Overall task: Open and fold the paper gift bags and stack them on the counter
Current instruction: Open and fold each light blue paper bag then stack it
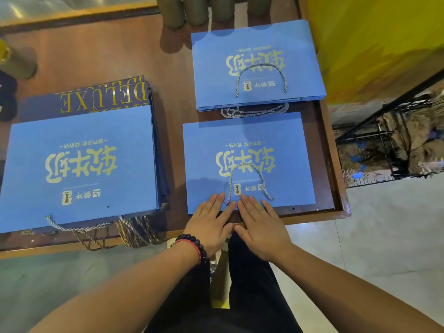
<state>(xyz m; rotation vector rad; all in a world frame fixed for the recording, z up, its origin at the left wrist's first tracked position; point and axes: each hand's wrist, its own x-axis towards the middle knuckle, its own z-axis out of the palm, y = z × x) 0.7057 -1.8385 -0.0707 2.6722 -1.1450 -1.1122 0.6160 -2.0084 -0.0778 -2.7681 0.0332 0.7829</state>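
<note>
The fingers [217, 200] of both hands are lying straight and close together, pressing flat on the near edge of a blue paper bag [247, 150]; they are holding nothing. The left hand [211, 223] and the right hand [260, 227] are resting side by side, almost touching, just under the bag's rope handle [247, 179], which is lying looped on top of the bag. This bag is lying flat near the front edge of the wooden counter [115, 58]. A stack of blue bags [257, 66] is sitting just behind it, and another pile [79, 164] is lying to the left on dark bags.

I think the person is flattening this bag, so the folding step is nearly finishing. The next move is probably asking for a grip on the bag's edge, lifting it without bending, and laying it squarely on one stack with the handle kept flat.
</note>
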